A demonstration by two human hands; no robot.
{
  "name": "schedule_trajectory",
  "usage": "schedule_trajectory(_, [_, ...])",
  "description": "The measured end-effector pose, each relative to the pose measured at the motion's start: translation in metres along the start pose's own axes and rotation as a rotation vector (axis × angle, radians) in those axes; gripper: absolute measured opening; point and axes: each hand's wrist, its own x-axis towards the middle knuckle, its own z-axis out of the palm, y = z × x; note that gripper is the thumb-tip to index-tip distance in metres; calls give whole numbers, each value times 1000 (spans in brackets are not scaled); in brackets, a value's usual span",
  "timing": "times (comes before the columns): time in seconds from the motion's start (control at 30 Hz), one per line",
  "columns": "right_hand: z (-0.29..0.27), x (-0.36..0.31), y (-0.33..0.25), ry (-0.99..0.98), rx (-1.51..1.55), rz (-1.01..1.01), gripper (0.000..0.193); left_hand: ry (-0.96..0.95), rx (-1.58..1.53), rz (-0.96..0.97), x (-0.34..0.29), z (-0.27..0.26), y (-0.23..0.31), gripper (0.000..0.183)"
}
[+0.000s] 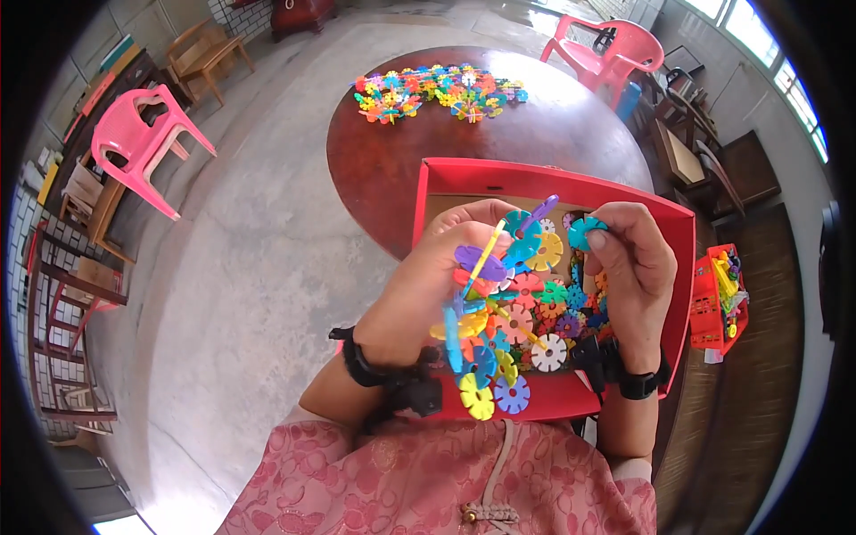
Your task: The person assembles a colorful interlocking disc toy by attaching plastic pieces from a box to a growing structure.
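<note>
- Head view: the left hand (437, 276) is closed around a built cluster of snowflake discs (495, 312), held above the red box (553, 183).
- The cluster's long axis runs from a yellow disc and a blue disc nearest the person's chest up to a purple piece that points away, over the box's far wall.
- The right hand (637, 272) pinches a single teal disc (584, 232) between thumb and forefinger, just right of the cluster's top.
- Loose discs lie inside the box under the cluster.
- Beyond the box, on the round brown surface (392, 169), sits a spread pile of discs (437, 92).
- A pink chair (143, 143) stands well left of the box.
</note>
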Motion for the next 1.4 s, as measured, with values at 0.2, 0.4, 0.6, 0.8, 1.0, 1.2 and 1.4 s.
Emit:
schedule_trajectory(0.2, [-2, -1, -7, -85, 74, 89, 6, 26, -21, -133, 2, 2, 3, 53])
schedule_trajectory(0.4, [-3, 0, -9, -153, -39, 30, 9, -44, -58, -157, 3, -3, 2, 51])
schedule_trajectory(0.6, [2, 6, -8, -201, -145, -41, 9, 177, 194, -46, -12, -10, -5, 46])
schedule_trajectory(0.8, [-9, 18, 8, -214, 66, 254, 6, 108, -243, -343, 7, -15, -6, 42])
schedule_trajectory(1.0, [-32, 17, 22, -345, 172, 388, 3, 22, -294, -347, 4, -13, -5, 54])
schedule_trajectory(1.2, [-50, 12, 61, -292, 307, 423, 5, -179, -783, -454, 43, -8, -25, 64])
schedule_trajectory(1.4, [-60, 12, 75, -182, 377, 399, 1, 8, -228, -464, 56, 18, -28, 50])
